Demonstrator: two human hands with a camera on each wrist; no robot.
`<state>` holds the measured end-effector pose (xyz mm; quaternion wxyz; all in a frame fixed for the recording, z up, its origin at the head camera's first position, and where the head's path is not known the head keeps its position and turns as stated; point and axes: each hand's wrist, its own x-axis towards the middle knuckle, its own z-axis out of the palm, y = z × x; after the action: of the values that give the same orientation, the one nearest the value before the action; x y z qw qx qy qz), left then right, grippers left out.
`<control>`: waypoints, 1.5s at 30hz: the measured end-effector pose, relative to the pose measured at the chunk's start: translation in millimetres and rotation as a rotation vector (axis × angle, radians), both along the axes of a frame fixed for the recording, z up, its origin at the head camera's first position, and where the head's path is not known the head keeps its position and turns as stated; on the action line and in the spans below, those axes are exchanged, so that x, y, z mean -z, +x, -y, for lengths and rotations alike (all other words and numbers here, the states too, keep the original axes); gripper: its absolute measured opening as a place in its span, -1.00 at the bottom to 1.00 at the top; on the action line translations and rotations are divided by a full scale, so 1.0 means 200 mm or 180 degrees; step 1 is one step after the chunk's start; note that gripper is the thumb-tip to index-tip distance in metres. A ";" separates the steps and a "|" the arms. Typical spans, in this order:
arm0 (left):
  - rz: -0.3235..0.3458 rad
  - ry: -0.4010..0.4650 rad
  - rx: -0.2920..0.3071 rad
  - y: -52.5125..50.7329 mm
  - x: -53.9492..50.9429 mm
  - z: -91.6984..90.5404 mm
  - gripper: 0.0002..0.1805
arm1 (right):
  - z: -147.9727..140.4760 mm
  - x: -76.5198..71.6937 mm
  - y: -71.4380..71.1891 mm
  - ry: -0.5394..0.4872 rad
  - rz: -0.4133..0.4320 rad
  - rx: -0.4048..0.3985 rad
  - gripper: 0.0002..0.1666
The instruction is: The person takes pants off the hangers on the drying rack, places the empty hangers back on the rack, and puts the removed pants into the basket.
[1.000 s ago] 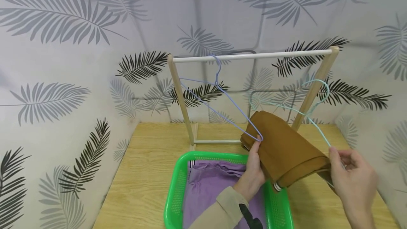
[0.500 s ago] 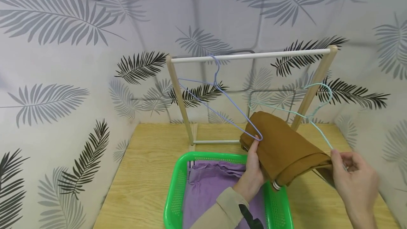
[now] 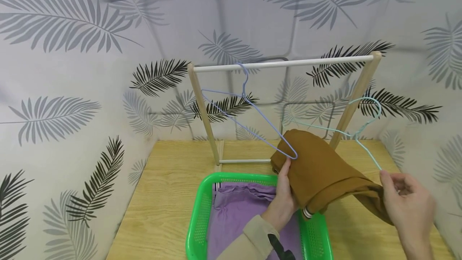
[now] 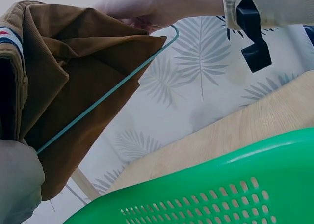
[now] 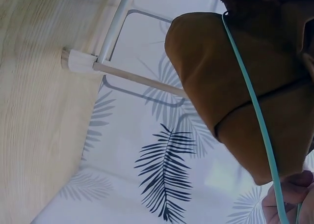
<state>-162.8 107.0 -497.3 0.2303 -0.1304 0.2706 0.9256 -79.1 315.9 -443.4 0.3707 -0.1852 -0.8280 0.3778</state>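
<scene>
A folded brown garment [image 3: 317, 163] with striped trim hangs in my left hand [image 3: 283, 202], which grips it from below. My right hand [image 3: 411, 204] pinches the right corner of a mint-green hanger [image 3: 369, 155]. In the left wrist view the bar of that mint hanger [image 4: 103, 97] runs across the brown cloth [image 4: 73, 76]. The right wrist view shows the bar against the cloth too, with fingers [image 5: 289, 197] at the corner. Whether my right hand also holds cloth is hard to see. A blue hanger [image 3: 267, 121] hangs from the rack, its corner by my left fingertips.
A small rack with a white rail [image 3: 288, 63] and wooden legs stands at the back of the wooden table [image 3: 151, 212]. In front of it sits a green basket [image 3: 196, 220] holding purple clothing [image 3: 242, 220]. Leaf-patterned walls close the back and sides.
My right hand has moved slightly right with the mint hanger, whose hook has shifted right and down. The brown garment's right end now stretches further out. My left hand has barely moved.
</scene>
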 end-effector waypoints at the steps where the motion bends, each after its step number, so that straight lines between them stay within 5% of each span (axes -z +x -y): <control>1: -0.0005 -0.0031 0.0010 0.00 0.00 0.01 -0.49 | 0.00 0.00 0.00 -0.0009 0.0021 0.0004 -0.74; 12: -0.0183 -0.0080 -0.0039 0.02 0.05 0.07 -0.61 | -0.07 0.02 -0.02 -0.0009 0.0164 0.0064 -0.67; 21: -0.0153 -0.0258 0.0057 0.04 0.08 0.12 -0.47 | -0.10 0.02 -0.04 0.0066 0.0425 0.0016 -0.62; 27: -0.0241 -0.0312 0.0218 0.05 0.09 0.17 -0.50 | -0.13 -0.01 -0.05 0.0017 0.0398 -0.0043 -0.68; 45: -0.0596 -0.0175 0.0640 0.07 0.11 0.31 -0.63 | -0.14 -0.02 -0.08 0.0542 0.0154 0.0032 -0.53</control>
<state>-149.7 45.6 -519.4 0.2920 -0.0219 0.3278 0.8982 -95.1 344.8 -439.4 0.3668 -0.1662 -0.8649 0.2995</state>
